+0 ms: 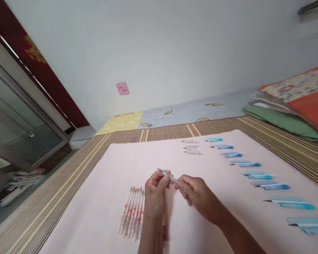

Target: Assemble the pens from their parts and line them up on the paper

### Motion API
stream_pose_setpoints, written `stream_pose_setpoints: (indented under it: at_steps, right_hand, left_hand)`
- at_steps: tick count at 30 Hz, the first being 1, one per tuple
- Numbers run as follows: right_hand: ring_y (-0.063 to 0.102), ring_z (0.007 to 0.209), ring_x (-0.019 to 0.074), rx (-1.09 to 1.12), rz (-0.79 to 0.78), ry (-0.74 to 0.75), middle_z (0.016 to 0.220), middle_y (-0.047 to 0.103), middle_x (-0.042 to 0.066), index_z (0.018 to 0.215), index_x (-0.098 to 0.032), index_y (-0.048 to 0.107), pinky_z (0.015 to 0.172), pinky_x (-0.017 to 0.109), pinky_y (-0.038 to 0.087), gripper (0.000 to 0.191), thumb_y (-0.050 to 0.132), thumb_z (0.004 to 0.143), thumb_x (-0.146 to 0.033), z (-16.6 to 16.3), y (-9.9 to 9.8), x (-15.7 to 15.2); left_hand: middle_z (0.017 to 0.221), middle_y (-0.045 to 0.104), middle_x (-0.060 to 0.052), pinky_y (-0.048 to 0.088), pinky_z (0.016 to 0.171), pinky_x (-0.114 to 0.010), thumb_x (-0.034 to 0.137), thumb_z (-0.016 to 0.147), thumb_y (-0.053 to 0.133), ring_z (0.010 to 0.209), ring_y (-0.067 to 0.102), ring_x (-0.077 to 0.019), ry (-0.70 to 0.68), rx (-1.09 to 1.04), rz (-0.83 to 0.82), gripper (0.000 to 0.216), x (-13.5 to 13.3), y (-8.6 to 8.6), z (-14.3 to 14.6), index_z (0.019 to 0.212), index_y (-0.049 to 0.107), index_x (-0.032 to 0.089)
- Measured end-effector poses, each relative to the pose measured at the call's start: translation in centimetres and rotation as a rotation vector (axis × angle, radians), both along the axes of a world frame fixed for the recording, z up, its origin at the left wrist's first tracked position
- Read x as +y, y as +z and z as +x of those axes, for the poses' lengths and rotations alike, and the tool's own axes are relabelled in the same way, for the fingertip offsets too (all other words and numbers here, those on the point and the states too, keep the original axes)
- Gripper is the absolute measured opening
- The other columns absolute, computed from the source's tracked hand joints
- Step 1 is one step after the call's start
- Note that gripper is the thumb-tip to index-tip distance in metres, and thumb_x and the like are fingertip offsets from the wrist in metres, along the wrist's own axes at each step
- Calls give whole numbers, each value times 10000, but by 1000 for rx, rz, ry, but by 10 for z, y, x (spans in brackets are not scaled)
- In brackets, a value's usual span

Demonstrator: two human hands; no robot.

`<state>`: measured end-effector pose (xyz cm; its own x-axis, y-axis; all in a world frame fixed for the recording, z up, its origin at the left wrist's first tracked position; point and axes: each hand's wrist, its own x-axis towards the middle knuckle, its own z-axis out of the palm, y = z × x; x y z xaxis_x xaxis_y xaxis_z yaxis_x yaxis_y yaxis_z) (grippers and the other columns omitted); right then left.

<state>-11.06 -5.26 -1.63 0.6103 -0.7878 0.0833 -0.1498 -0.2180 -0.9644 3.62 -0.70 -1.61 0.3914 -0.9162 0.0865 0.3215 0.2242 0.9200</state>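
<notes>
Gripping a slim, pale, plastic-looking pen [172,178] at frame centre: left hand [155,190] pinches it between thumb and fingers, right hand [198,194] curls closed on its lower-right end. I'd keep both grips in line, pressure light, no side-bend.

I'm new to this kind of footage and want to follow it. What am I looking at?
There's no machine: these are a person's own bare hands, in one picture from a camera worn on their head, looking forward and down. The left hand and right hand hold a slim pen. On the pale sheet lie reddish-patterned pens beside the left forearm, blue pen parts in a row to the right, and a few clear-looking pieces farther back.
</notes>
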Motion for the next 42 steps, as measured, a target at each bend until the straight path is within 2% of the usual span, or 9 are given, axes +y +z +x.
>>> stream_pose_setpoints:
  at_steps: [5,12,15,21,25,29,32,38,42]
  right_hand:
    - [267,427,63,-249,401,219,536,371,-79,815,-152,604,448,228,220,448,480,927,-568,-3,5,-2]
    - [406,472,82,-94,136,20,602,505,-40,815,-170,613,484,229,313,373,449,969,-468,3,7,6]
    - [386,449,75,-73,131,21,578,475,-52,807,-175,606,468,223,293,375,435,973,-465,2,5,6]
    - [277,385,44,-334,517,310,519,375,-88,792,-153,588,418,209,224,408,500,930,-526,1,5,5]
    - [414,402,56,-341,434,237,552,512,-47,825,-149,598,445,204,295,386,477,959,-490,6,9,9]
    - [492,407,77,-246,311,136,575,568,-27,827,-147,606,452,211,343,426,476,948,-534,10,9,10]
    - [429,380,56,-263,312,138,524,490,-56,800,-143,603,437,202,298,432,481,950,-530,10,6,11]
    - [271,379,29,-422,635,302,550,385,-83,800,-153,575,420,204,206,397,517,929,-524,14,4,14]
    - [481,512,105,-316,394,138,643,552,-3,834,-163,611,518,244,333,392,483,931,-521,8,10,7]
  left_hand:
    - [937,714,-100,422,681,-256,327,798,732,731,561,-139,-175,33,-18,311,6,7,6,1057,726,155]
    - [637,609,2,372,571,-207,308,734,794,583,472,-93,68,30,23,220,-1,4,8,697,635,161]
    - [761,647,-30,404,632,-216,299,776,758,653,502,-105,26,-9,16,168,1,4,9,769,680,151]
    - [883,672,-87,448,757,-271,288,824,701,778,568,-157,-246,126,-52,205,12,16,11,964,723,140]
    - [1041,681,-113,457,819,-305,305,792,737,906,598,-196,-184,117,-47,345,10,17,10,1103,688,164]
    - [705,623,-7,419,679,-232,280,737,793,668,525,-114,10,-9,23,182,4,8,10,748,658,159]
    - [734,638,-23,426,711,-245,292,794,742,698,538,-122,-65,2,18,158,5,5,11,800,681,146]
    - [882,693,-80,452,681,-263,305,843,687,676,578,-125,-289,151,-44,210,11,15,9,963,708,134]
    - [1008,711,-125,479,732,-272,349,758,776,867,643,-190,-128,124,9,386,10,20,17,1072,703,137]
